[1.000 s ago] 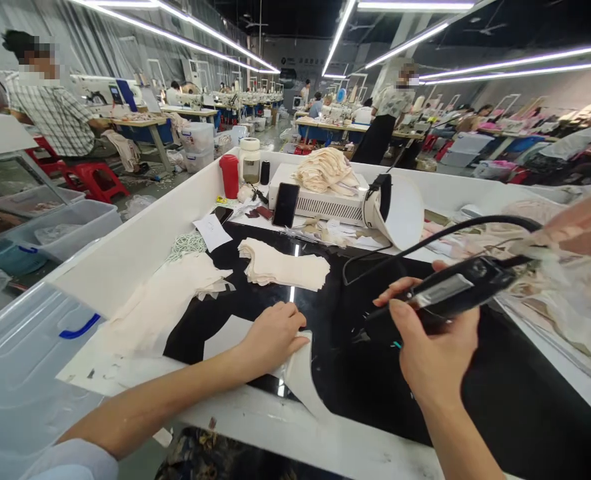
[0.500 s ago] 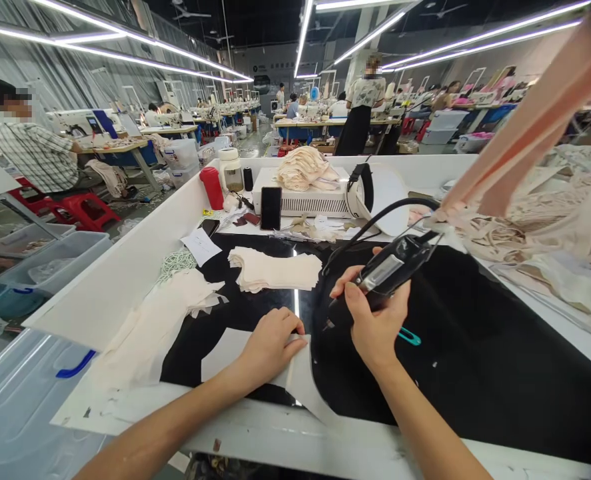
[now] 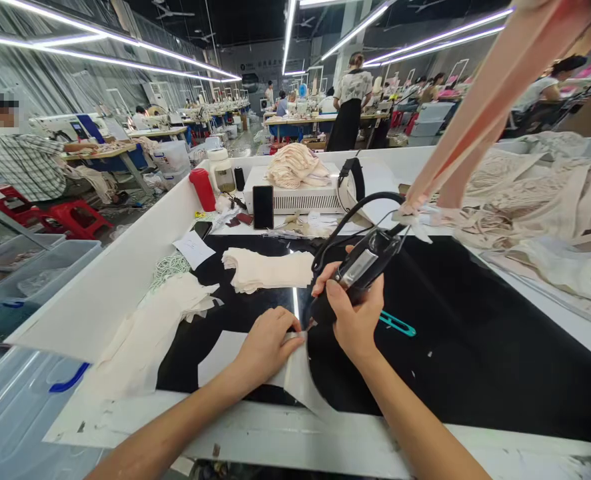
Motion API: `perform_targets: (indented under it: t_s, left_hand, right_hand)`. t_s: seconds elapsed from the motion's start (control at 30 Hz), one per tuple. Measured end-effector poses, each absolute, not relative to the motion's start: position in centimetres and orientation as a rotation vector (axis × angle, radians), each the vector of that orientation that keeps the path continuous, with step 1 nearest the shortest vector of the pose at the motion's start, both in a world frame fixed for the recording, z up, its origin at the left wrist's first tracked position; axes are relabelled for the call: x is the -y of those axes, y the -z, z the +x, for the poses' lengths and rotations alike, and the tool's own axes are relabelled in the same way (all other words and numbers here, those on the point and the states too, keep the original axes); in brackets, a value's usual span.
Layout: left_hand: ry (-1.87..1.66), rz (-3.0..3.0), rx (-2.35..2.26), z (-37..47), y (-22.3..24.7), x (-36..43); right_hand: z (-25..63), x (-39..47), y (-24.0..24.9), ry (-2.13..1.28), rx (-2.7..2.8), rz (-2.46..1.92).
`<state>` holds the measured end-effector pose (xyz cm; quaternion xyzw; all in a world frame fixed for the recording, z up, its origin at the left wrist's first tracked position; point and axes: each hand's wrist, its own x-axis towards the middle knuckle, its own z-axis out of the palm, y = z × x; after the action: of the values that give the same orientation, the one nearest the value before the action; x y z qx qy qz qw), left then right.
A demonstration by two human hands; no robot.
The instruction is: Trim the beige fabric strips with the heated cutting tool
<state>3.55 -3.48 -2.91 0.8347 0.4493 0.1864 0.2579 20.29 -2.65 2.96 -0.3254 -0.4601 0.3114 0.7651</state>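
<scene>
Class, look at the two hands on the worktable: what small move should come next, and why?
Probably ease the black tool's tip to the top corner of the pale material: the right hand holds the tool with its tip close to that corner, and the left hand rests on the material beside it. Whether tip and material already touch is unclear.

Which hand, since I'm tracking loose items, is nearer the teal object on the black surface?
Right. The right hand, holding a black corded tool, is left of the teal object; the left hand is farther left, on white material.
</scene>
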Motion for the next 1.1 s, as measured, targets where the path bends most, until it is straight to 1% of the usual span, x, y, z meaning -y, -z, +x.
perform_targets:
  t_s: [0.3,0.43,0.63,0.73,0.97,1.1]
  left_hand:
    - [-0.537,2.302,-1.23,3.4,3.3,3.4]
    - [-0.603,2.341,-1.241,3.4,3.5,3.5]
    - [-0.719,2.559,-1.085,3.7,3.1,4.4]
    - [-0.712,2.621,-1.027,3.8,2.8,4.8]
    - [-0.699,2.614,-1.061,3.4,2.2,4.9]
    - [-0.641,2.654,-1.014,3.7,2.3,5.1]
  right_hand:
    - [20.1,2.5,-2.4,-0.657,1.021,-0.668]
    - [20.2,2.5,-2.2,-0.641,1.024,-0.682]
    - [20.1,2.5,-2.2,-0.628,1.043,-0.705]
    - [20.1,2.6,-2.2,-0.638,1.032,-0.708]
    - [19.8,2.7,-2.2,-0.662,1.018,-0.707]
    - [19.9,2.7,-2.2,-0.656,1.033,-0.695]
